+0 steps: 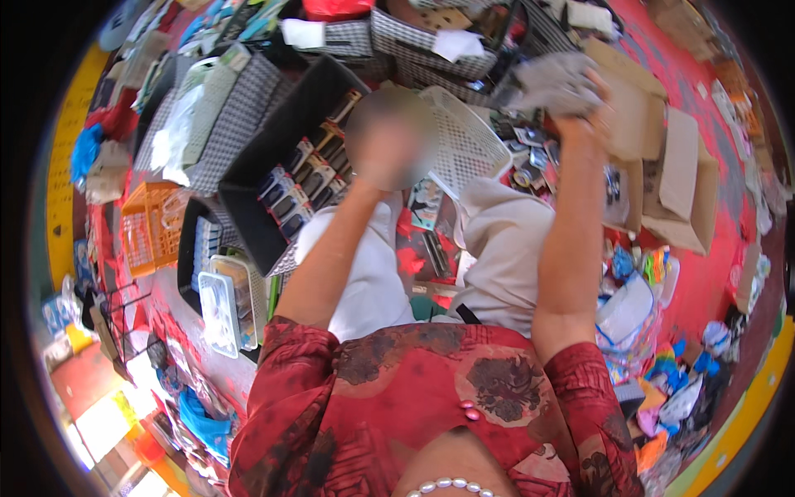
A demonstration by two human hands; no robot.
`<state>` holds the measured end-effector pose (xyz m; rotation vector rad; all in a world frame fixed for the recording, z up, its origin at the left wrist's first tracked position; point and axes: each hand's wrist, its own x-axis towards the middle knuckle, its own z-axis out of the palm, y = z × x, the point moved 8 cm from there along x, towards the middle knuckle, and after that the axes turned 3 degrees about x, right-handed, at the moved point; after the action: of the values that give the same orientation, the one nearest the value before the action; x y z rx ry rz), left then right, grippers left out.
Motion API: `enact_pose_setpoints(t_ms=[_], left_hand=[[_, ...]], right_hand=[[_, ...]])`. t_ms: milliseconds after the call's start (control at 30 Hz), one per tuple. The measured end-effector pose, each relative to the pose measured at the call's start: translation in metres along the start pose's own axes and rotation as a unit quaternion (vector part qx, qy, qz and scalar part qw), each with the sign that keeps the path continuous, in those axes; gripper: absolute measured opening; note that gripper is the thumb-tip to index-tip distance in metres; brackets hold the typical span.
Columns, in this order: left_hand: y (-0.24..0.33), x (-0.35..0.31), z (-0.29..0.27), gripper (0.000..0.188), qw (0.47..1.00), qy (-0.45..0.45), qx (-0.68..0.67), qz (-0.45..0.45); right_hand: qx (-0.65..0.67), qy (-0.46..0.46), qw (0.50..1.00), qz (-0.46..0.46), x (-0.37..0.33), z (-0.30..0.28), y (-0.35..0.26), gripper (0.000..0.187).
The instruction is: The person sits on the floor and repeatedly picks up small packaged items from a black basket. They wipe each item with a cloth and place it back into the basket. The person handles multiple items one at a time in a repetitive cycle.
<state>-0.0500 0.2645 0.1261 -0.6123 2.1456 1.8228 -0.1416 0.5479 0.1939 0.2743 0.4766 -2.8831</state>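
Note:
My right hand (595, 112) is raised at the far right, closed on a crumpled grey cloth (548, 84). The cloth hangs over a pile of small mixed items (534, 157). My left hand (387, 153) reaches forward near the middle, but a blur covers its fingers and whatever may be in them. It is beside a black box (248, 199) holding rows of dark items on red and white cards (306, 178). Close to that hand on its right lies a white slotted plastic basket (468, 137), tilted.
Cardboard boxes (691, 190) stand open at the right. Checked fabric boxes (344, 37) line the far side. An orange basket (149, 228) and clear plastic containers (219, 311) are at the left. Bagged goods (625, 315) lie at the right on the red floor (691, 282).

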Motion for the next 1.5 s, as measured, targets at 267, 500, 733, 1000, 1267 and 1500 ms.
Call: enact_pose_setpoints(t_ms=[267,500,733,1000,1267,1500], left_hand=[[0.001,-0.005,0.056,0.032,0.831,-0.071,0.504,0.224],[0.011,-0.031,0.024,0.033,0.827,-0.042,0.485,0.280],[0.041,-0.087,-0.080,0.040,0.971,0.019,-0.024,0.235],[0.042,-0.109,-0.120,0.030,0.985,0.080,-0.027,0.149],[0.035,-0.033,-0.043,0.029,0.992,0.012,-0.001,0.122],[-0.004,0.006,0.021,0.034,0.998,-0.050,0.021,0.032]], right_hand=[[-0.140,0.136,0.972,-0.130,-0.115,-0.107,-0.098,0.034],[-0.214,0.542,0.808,0.089,-0.359,-0.317,-0.026,0.015],[-0.719,0.364,0.563,0.182,-0.437,-0.358,-0.002,0.028],[-0.715,0.437,0.527,0.139,-0.407,-0.358,-0.002,0.033],[-0.742,0.449,0.450,0.211,-0.327,-0.329,-0.010,0.052],[-0.712,0.473,0.455,0.250,-0.230,-0.362,-0.012,0.081]])
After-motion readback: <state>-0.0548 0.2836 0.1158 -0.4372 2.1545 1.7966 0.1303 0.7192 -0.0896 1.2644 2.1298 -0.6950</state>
